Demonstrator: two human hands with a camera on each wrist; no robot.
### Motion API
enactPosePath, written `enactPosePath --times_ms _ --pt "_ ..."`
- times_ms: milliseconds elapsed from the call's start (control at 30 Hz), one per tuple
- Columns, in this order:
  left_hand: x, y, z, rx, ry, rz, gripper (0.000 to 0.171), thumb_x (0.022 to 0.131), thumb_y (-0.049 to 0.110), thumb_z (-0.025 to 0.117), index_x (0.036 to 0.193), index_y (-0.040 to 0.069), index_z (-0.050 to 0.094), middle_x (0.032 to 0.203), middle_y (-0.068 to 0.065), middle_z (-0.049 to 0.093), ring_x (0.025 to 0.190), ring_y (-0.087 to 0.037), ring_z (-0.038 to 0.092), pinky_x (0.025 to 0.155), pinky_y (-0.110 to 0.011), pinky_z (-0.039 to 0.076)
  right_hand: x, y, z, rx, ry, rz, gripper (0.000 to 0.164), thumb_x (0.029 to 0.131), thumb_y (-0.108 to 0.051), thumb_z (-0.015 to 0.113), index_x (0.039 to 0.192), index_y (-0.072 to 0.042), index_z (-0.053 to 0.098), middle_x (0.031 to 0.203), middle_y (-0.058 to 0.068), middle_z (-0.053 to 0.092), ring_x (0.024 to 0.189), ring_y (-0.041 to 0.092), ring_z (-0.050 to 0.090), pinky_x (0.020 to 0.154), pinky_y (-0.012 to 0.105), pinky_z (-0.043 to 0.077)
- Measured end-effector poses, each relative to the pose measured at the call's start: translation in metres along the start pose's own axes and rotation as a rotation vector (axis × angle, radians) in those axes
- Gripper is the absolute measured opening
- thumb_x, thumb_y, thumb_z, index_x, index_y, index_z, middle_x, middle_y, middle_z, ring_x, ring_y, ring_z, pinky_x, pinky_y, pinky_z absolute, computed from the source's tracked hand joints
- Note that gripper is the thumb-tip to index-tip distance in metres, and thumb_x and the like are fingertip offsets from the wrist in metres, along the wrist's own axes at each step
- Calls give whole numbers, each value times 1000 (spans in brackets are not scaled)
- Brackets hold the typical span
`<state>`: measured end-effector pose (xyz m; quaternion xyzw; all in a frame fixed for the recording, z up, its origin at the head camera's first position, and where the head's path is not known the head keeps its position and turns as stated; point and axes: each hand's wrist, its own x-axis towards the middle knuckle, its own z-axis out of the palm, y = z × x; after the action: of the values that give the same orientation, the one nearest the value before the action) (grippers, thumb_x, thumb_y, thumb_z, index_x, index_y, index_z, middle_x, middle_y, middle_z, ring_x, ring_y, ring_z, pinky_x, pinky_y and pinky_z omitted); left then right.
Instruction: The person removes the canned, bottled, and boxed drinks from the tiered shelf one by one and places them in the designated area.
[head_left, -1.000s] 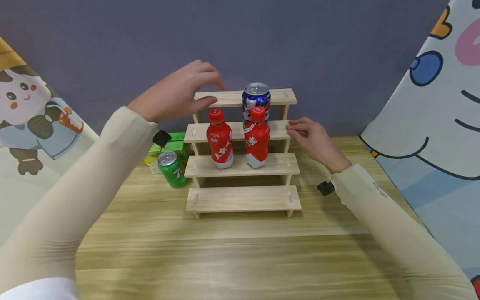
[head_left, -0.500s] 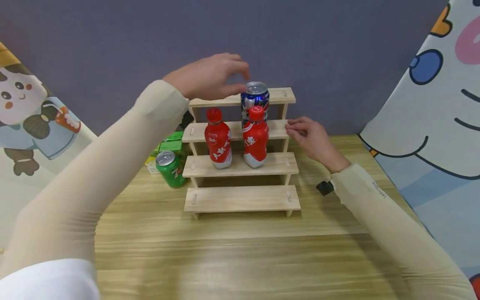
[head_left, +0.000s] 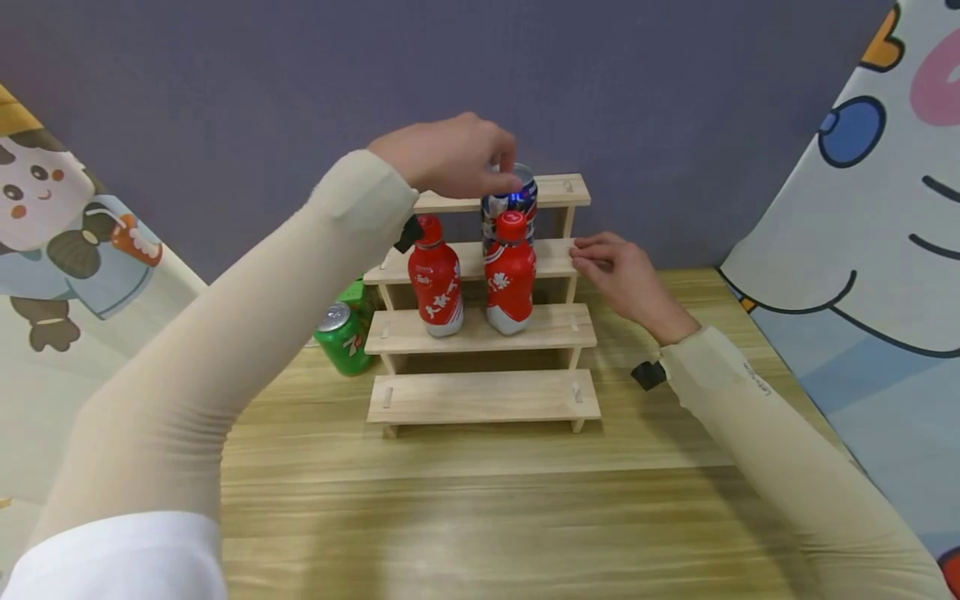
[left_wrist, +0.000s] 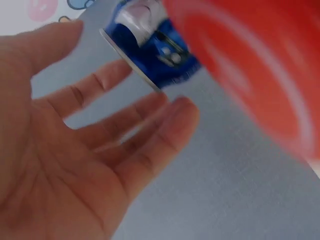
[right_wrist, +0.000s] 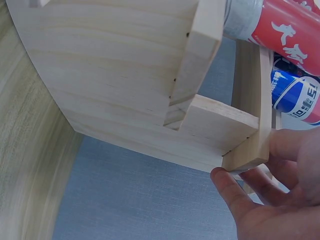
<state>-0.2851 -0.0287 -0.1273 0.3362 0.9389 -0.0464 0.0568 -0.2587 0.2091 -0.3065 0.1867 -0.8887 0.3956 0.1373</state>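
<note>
A blue soda can (head_left: 527,200) stands on the wooden tiered shelf (head_left: 483,397), behind a red bottle (head_left: 512,283) that hides its base. My left hand (head_left: 453,157) is over the can's top, thumb in front of it. In the left wrist view the fingers of my left hand (left_wrist: 75,145) are loosely bent near the can's rim (left_wrist: 132,62), and a blurred red shape (left_wrist: 255,65) fills the right. My right hand (head_left: 626,279) grips the right end of the second step from the top, thumb above and fingers below in the right wrist view.
Another red bottle (head_left: 437,287) shares the third step, left of the first. A green 7up can (head_left: 343,340) stands on the table (head_left: 487,508) left of the shelf, by a green carton (head_left: 358,297), partly hidden by my left arm. A grey wall (head_left: 637,100) rises behind.
My left hand has moved right from the shelf's upper left to the blue can's top, its fingers now lower over it. The right hand has stayed on the shelf.
</note>
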Motion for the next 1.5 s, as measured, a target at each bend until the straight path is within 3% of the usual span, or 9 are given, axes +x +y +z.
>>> enactPosePath --times_ms 200,433,633,767,967,1100,1500 --pt "3 9 3 -17 -7 -38 43 94 47 49 121 13 48 107 -3 51 88 -19 50 69 -32 45 1 0 1 15 -1 1 26 94 -9 58 111 10 64 120 16 56 107 28 57 89 32 47" --pt "7 13 6 -27 -8 -72 43 93 43 55 122 13 44 105 -3 52 90 -18 51 71 -31 46 2 0 2 18 2 0 26 94 -9 58 111 10 64 120 16 55 107 28 57 89 31 47" --pt "12 16 3 -23 -45 -91 58 90 45 59 132 13 38 117 -4 51 100 -17 52 80 -33 49 2 1 1 20 7 18 26 94 -9 58 110 11 64 120 17 55 107 29 57 89 32 47" --pt "14 17 2 -21 -51 -84 63 89 47 59 136 11 36 121 -6 51 103 -17 53 83 -34 49 3 1 2 17 6 17 26 94 -9 58 110 10 64 120 16 55 107 27 58 88 31 48" --pt "15 16 3 2 -42 -27 53 92 40 57 131 9 38 115 -5 51 98 -17 52 80 -32 48 2 -1 3 25 9 11 26 94 -8 58 110 11 64 120 17 55 107 29 58 89 31 48" --pt "12 13 3 -10 -14 -20 48 91 38 58 126 10 41 110 -4 50 94 -17 52 75 -31 48 2 -2 4 38 1 13 26 94 -9 58 111 11 64 120 17 55 108 30 57 89 32 47" --pt "-7 0 -11 -95 161 -84 56 87 44 61 127 13 38 110 -2 49 91 -16 51 70 -29 47 4 1 2 17 0 19 27 94 -10 58 111 10 64 120 17 55 107 29 57 89 33 48"
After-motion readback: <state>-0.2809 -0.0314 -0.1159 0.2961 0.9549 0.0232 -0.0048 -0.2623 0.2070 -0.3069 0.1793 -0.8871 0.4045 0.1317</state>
